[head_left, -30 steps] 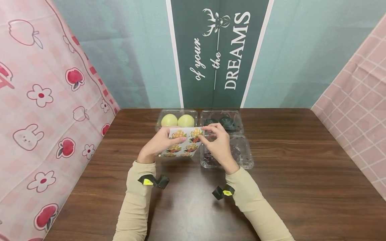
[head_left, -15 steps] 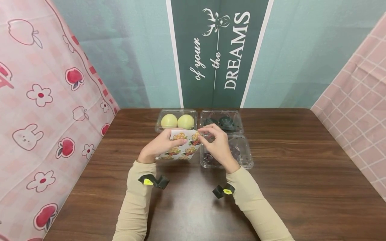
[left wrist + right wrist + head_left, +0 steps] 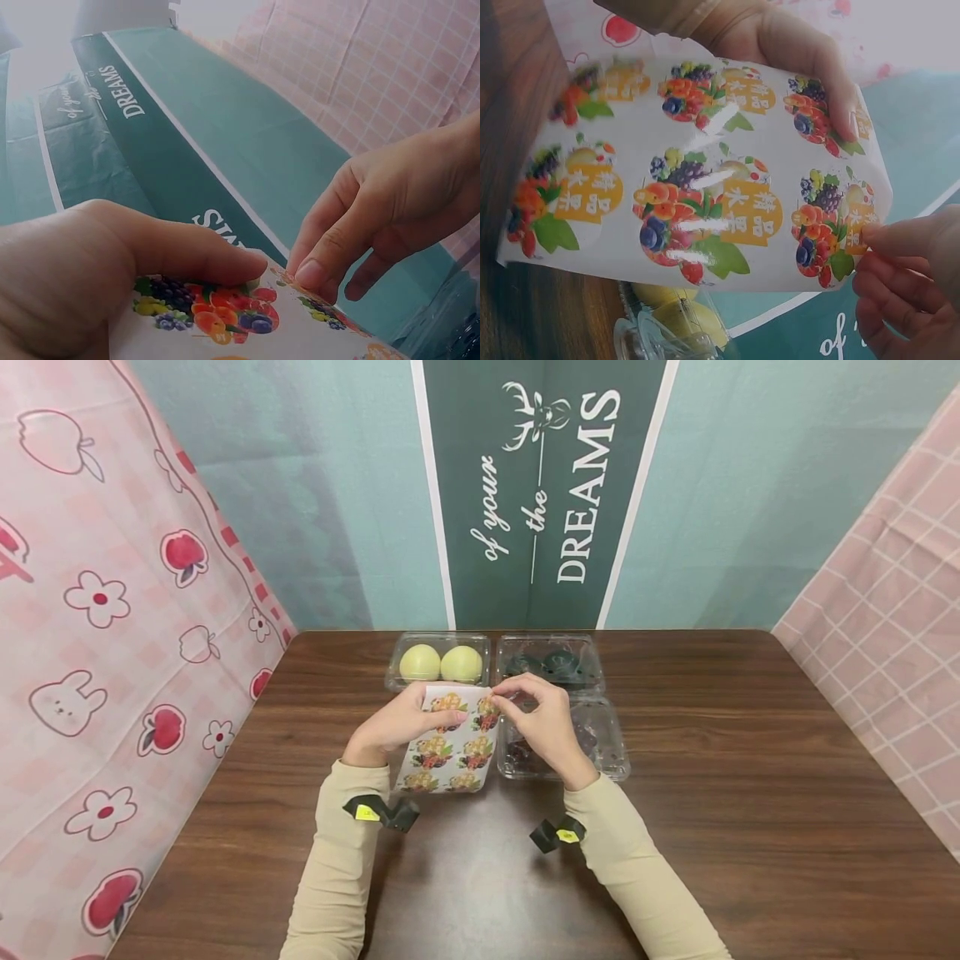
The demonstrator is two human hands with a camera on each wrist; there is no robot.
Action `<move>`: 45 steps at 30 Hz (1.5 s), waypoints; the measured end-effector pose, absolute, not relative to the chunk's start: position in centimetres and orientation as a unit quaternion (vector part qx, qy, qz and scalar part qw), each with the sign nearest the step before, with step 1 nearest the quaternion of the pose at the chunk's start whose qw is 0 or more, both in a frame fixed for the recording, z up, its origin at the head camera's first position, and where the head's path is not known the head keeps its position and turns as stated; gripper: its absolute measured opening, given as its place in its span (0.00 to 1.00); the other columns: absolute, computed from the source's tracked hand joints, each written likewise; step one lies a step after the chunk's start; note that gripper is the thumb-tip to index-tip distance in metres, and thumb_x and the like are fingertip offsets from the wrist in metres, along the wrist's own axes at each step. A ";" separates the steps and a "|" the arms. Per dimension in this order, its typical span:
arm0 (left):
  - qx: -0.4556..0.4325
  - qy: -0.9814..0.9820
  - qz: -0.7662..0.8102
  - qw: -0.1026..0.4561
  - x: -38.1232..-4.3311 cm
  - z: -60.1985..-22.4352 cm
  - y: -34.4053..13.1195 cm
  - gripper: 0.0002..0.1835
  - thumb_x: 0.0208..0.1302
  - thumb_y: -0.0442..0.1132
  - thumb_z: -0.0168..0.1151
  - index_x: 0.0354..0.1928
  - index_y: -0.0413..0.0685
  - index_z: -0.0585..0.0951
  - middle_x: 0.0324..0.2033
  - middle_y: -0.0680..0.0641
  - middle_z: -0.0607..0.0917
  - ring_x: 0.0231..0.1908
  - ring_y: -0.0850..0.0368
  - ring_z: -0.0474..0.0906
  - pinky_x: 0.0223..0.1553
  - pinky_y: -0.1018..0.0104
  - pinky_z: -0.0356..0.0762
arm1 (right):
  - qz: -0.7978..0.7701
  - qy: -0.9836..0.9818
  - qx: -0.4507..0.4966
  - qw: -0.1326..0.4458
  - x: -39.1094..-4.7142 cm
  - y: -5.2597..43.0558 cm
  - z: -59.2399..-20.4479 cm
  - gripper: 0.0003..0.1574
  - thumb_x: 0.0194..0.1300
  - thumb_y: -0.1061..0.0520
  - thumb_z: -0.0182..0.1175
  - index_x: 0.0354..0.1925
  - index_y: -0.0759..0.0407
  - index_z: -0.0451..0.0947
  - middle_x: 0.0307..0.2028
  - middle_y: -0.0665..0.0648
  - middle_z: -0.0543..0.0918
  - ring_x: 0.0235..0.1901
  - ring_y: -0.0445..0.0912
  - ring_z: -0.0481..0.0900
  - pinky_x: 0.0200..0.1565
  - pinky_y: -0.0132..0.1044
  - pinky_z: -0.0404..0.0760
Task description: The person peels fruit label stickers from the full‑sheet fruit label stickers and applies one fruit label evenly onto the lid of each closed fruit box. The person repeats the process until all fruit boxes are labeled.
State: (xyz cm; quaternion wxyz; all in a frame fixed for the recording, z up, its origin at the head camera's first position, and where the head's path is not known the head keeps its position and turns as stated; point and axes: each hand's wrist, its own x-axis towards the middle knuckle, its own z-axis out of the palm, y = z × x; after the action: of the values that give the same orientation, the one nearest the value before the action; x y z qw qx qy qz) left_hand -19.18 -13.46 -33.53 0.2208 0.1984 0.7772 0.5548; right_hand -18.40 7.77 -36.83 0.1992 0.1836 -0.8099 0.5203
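Note:
A white sheet of fruit stickers (image 3: 450,760) is held up over the table, its lower part curving toward me. My left hand (image 3: 397,722) grips its upper left side, thumb lying across the printed face and the other fingers hidden behind. At the upper right corner my right hand (image 3: 543,718) pinches the edge of a sticker between thumb and index finger. The right wrist view shows rows of printed fruit with orange labels, and a right thumb (image 3: 900,238) right at the corner sticker (image 3: 829,225). The corner bends slightly there.
Behind the sheet stands a clear box (image 3: 393,675) with two yellow-green round fruits (image 3: 420,662). Beside it, another clear box (image 3: 596,675) holds dark green round things (image 3: 561,664). A third clear box (image 3: 618,764), with dark purple contents, sits in front of that one on the wooden table (image 3: 712,793).
The sheet has tilted and its lower part has swung down toward me, so more sticker rows show. My right hand has shifted slightly left with the corner; my left hand keeps its grip.

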 end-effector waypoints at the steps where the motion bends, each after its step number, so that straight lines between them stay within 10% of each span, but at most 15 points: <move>1: 0.202 0.775 0.557 0.220 -19.2 -33.5 -13.5 0.21 0.66 0.36 0.56 0.58 0.32 0.74 0.51 0.29 0.82 0.42 0.56 0.85 0.44 0.58 0.84 | 0.522 -0.810 0.182 0.198 -18.4 7.8 -36.8 0.05 0.55 0.63 0.69 0.33 0.60 0.86 0.35 0.59 0.88 0.34 0.49 0.83 0.39 0.38 0.83; 14: 0.210 0.764 0.574 0.208 -19.3 -33.5 -13.5 0.21 0.66 0.34 0.56 0.59 0.32 0.73 0.51 0.28 0.82 0.41 0.58 0.85 0.43 0.58 0.85 | 0.513 -0.811 0.178 0.220 -18.4 7.6 -37.0 0.03 0.53 0.65 0.70 0.29 0.63 0.84 0.31 0.60 0.85 0.30 0.47 0.80 0.37 0.33 0.80; 26: 0.103 0.821 0.554 0.088 -19.6 -33.7 -13.2 0.16 0.65 0.41 0.62 0.47 0.36 0.81 0.40 0.35 0.88 0.30 0.63 0.85 0.35 0.66 0.83 | 0.459 -0.829 0.213 0.240 -18.4 7.5 -37.3 0.04 0.54 0.66 0.69 0.28 0.62 0.82 0.29 0.58 0.83 0.29 0.48 0.80 0.35 0.37 0.80; 45: 0.029 0.798 0.595 0.087 -19.8 -33.8 -12.6 0.16 0.65 0.41 0.60 0.46 0.34 0.81 0.40 0.31 0.87 0.25 0.65 0.83 0.31 0.68 0.82 | 0.402 -0.814 0.283 0.310 -18.4 7.2 -37.7 0.07 0.50 0.70 0.68 0.25 0.62 0.79 0.27 0.57 0.83 0.28 0.46 0.80 0.32 0.36 0.81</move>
State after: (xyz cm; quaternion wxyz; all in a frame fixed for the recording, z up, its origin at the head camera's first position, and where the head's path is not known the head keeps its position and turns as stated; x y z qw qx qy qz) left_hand -19.75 -12.57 -33.77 0.0869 0.0285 0.7982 0.5954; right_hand -18.44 7.25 -37.72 0.3099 0.2826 -0.8141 0.4016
